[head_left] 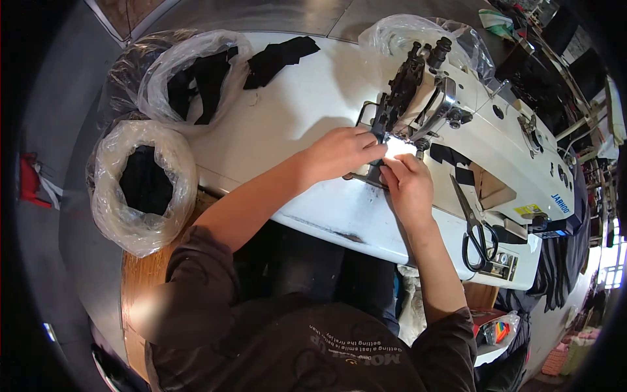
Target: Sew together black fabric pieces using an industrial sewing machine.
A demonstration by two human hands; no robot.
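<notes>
Both my hands work close to the needle area of a white sewing machine (480, 104), under its bright lamp. My left hand (346, 154) is closed, its fingertips bent down beside the presser foot. Just right of it and nearer to me, my right hand (410, 186) pinches with thumb and forefinger. Between the fingertips lies a small dark piece of cloth (374, 175), mostly covered by the fingers and the machine head. Black-handled scissors (479, 236) rest to the right of my right hand, blades pointing away from me.
Two clear plastic bags with black cloth, a far bag (238, 49) and a near bag (104, 196), stand at the left. A black cloth piece (281, 60) lies on the white table (294, 98). Another plastic bag (385, 32) sits behind the machine. Dark strips (555, 277) hang at right.
</notes>
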